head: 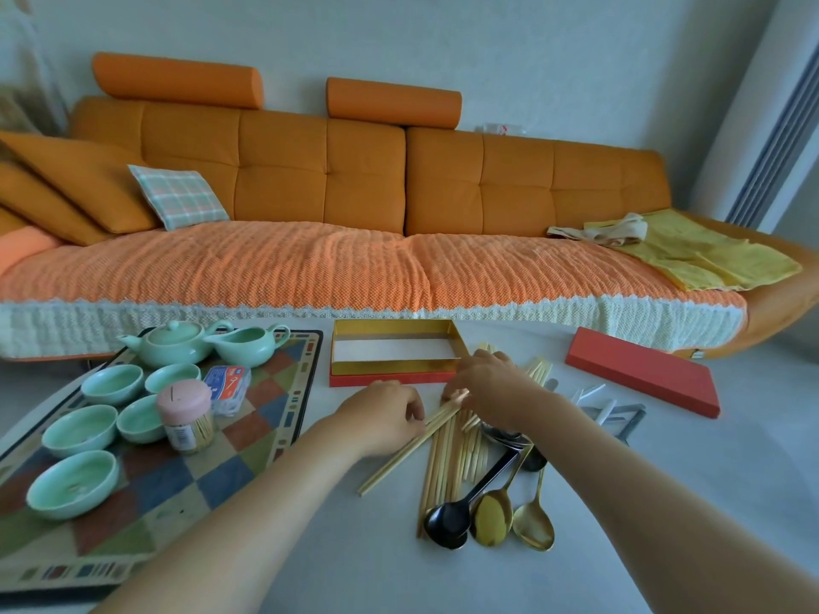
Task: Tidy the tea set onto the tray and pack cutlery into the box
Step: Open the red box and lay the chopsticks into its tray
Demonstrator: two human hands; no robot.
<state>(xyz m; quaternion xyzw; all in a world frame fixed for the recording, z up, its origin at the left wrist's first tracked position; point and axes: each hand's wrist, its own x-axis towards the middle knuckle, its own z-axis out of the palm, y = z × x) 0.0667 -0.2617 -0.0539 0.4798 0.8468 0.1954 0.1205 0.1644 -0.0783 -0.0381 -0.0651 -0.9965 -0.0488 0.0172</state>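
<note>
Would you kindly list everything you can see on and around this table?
tray: one, multicoloured check, table left.
teapot: one, pale green, tray's far end.
pitcher: one, pale green, beside teapot.
cups: five, pale green, on tray.
toothpick jar: one, pink lid, on tray.
plastic case: one, blue-white, on tray.
box: one, red with gold lining, open, table centre.
lid: one, red, table right.
chopsticks: many, pale wood, heaped before box.
spoons: at least three, one black, two gold, beside chopsticks.
sofa: one, orange, behind table.
left hand: one, grips chopsticks.
right hand: one, pinches chopstick tips.
</note>
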